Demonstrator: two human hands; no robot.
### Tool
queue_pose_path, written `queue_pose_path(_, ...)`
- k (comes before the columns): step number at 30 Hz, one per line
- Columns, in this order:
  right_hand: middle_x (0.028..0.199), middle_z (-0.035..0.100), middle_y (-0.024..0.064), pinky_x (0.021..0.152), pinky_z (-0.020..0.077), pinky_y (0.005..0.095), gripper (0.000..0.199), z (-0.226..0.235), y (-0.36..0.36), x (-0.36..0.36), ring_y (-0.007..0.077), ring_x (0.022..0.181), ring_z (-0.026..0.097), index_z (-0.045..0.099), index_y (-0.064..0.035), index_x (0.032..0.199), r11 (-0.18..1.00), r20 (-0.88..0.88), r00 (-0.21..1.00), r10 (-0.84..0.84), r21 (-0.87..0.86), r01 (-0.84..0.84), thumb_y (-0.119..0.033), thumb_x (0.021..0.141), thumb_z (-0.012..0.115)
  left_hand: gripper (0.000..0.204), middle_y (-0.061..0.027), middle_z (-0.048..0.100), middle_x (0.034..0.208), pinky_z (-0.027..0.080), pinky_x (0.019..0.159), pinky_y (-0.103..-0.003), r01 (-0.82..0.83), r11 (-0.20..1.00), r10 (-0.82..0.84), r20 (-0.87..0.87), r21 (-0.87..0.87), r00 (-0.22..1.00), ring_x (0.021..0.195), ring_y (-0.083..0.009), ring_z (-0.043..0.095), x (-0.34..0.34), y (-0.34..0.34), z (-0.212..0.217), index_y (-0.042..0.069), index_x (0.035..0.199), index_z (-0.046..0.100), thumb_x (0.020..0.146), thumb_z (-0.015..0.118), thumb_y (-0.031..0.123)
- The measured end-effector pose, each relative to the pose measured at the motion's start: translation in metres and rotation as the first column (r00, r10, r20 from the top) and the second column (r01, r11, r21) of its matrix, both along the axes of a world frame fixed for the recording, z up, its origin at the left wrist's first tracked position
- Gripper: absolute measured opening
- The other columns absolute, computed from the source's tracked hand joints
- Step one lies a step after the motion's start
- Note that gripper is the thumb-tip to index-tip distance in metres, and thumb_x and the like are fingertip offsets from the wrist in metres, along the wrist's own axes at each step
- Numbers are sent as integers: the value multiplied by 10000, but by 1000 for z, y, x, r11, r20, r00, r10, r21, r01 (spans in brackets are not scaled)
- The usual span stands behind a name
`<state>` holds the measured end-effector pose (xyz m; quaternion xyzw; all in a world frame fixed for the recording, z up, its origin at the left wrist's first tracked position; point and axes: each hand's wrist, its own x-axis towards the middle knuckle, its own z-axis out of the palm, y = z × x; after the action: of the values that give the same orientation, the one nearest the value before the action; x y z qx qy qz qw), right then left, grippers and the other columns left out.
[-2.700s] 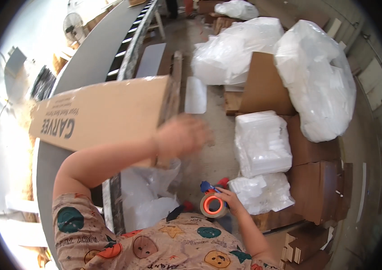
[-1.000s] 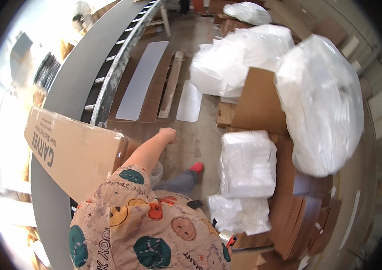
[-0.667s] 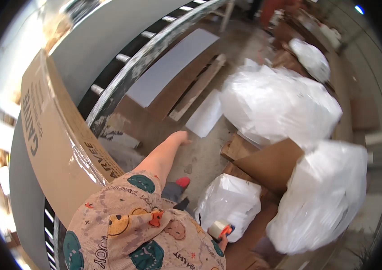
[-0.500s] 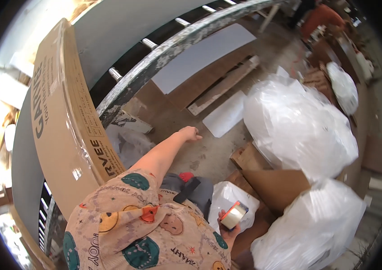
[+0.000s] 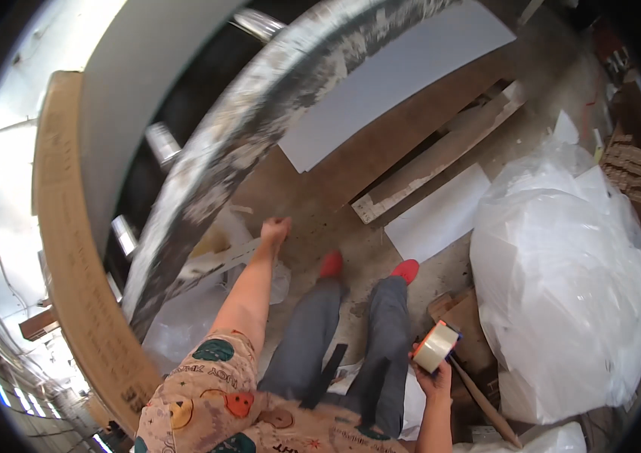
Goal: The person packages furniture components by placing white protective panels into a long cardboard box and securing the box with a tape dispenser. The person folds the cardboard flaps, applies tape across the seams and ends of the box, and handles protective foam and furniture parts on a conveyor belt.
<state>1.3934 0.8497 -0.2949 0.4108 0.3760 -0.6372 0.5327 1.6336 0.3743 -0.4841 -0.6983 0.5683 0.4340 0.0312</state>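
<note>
The right hand [image 5: 435,377] is holding a roll of packing tape [image 5: 435,346] at hip height, fingers wrapped under the roll so that it is sitting in a full, closed grip, its flat side turned up toward the camera. The left hand [image 5: 275,229] is hanging extended at the end of a straight arm, fingers curled loosely; nothing can be seen in it, and whether it is touching the white strip [image 5: 215,260] below it cannot be told from this view.

A long cardboard carton [image 5: 83,287] is lying at the far left, beyond the worn metal rail [image 5: 260,128] of a roller conveyor [image 5: 158,140]. It is lying well apart from both hands, with the rail standing between it and the person. The tape roll is on the opposite side of the body from the carton.

Judgement: the step in hand appears to be a repositioning between carton and tape work, with the tape ready but not yet presented to any seam. The next move would call for bringing the right hand across the body toward the carton and freeing the tape's end, with the left hand steadying the carton's face.

Underfoot, the person's red shoes [image 5: 406,269] are standing on a littered floor [image 5: 350,219]. A large clear plastic bag of white material [image 5: 562,279] is sitting just to the right, and flat white sheets [image 5: 441,215] and a wooden batten [image 5: 441,155] are lying ahead.
</note>
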Motion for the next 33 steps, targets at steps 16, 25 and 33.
queue_pose_path(16,1226,576,210,943,467,533,505,-128,-114,5,370,1114,577,496,-38,1297,1000,150,988,-21,9,19,-216,834,586,490,-49,585,848,421,514,-285,-556,819,573,-148,140,806,674,-167,508,-74,-174,-208,45,970,601,681,862,341)
queue_pose_path(25,1209,600,114,923,461,541,419,-44,-154,-100,338,1102,584,523,-148,1284,947,213,968,-131,-262,186,-339,912,540,406,-74,628,1102,468,907,-374,-155,829,500,-588,538,635,995,-217,593,-144,48,103,37,1163,588,786,713,121)
queue_pose_path(33,1392,448,17,1059,358,441,532,9,-224,-266,224,1255,446,386,-153,1392,808,-229,915,-333,-570,151,-419,939,474,567,-85,603,1096,460,881,-341,119,776,160,-376,619,913,1021,-195,577,-168,173,365,0,1222,517,718,773,33)
